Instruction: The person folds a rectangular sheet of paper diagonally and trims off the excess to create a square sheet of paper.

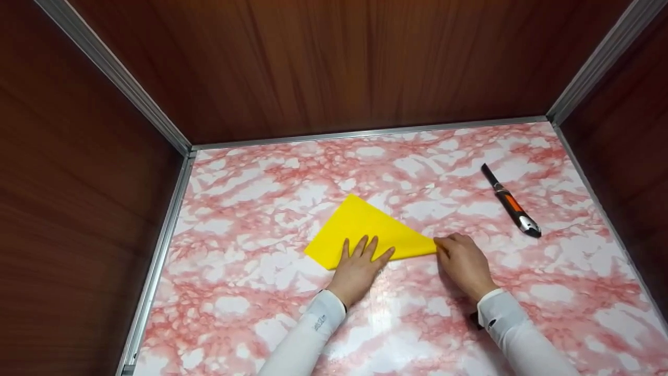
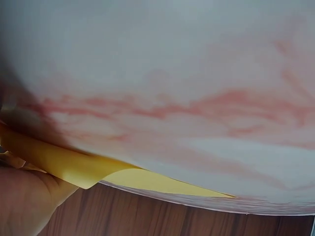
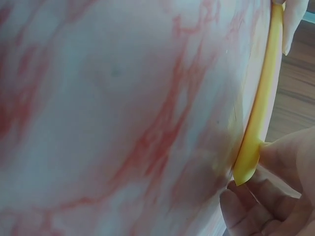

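Note:
A folded sheet of yellow paper (image 1: 360, 222) lies on the pink-and-white marbled table, its narrow tip pointing right. My left hand (image 1: 357, 271) rests on its near edge with the fingers spread and straight. At the right tip, my right hand (image 1: 464, 263) pinches the paper between thumb and curled fingers. The right wrist view shows the right hand (image 3: 275, 191) holding the end of the thin yellow fold (image 3: 261, 108). In the left wrist view, the left hand (image 2: 29, 201) is beside the paper (image 2: 83, 169), whose edge curls up off the table.
A utility knife (image 1: 511, 203) with a black, orange and silver handle lies on the table at the right, beyond my right hand. Dark wood panels (image 1: 334, 62) in metal frames enclose the table (image 1: 250, 198) at the back and both sides.

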Demonstrator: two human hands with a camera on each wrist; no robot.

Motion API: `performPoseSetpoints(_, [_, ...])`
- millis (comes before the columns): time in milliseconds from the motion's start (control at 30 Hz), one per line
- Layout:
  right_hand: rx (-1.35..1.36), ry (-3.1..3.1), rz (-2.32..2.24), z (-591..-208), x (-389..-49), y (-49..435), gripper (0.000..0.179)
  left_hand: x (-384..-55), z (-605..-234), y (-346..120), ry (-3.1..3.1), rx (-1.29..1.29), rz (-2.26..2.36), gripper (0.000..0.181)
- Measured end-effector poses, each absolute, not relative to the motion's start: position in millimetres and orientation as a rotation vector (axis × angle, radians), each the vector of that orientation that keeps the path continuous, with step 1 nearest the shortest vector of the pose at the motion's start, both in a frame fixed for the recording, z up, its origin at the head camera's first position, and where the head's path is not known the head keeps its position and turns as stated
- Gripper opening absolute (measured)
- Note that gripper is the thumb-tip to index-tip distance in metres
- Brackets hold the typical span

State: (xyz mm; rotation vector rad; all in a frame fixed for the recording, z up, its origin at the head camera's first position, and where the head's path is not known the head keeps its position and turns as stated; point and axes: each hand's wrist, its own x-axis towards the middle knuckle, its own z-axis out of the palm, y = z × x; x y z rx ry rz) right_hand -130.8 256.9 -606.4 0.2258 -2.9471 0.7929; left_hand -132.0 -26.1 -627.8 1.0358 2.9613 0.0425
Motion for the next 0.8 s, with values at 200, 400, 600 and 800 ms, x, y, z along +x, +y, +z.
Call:
performPoseSetpoints(200, [0.214,-2.937,0.801,-607.3,-130.1,256.6,0.029,-133.4,-626.3,-24.6,2.952,1.004,0.084,0.06])
performPoseSetpoints(400, [0.214,-2.901,0.816,-608.6,-128.3,257.3,0.028,-133.6,-626.7,-23.5,2.934,0.965,0.107,0.06])
performPoseSetpoints(600, [0.228,-2.866,0.834,-608.9,-126.9,257.7,0.028,-133.0,-626.8,-23.3,2.946,0.962,0.113,0.062])
performPoseSetpoints(800, [0.235,-2.869,0.823,-608.6,-124.8,257.4,0.028,-132.8,-626.6,-23.6,2.971,0.975,0.119,0.064])
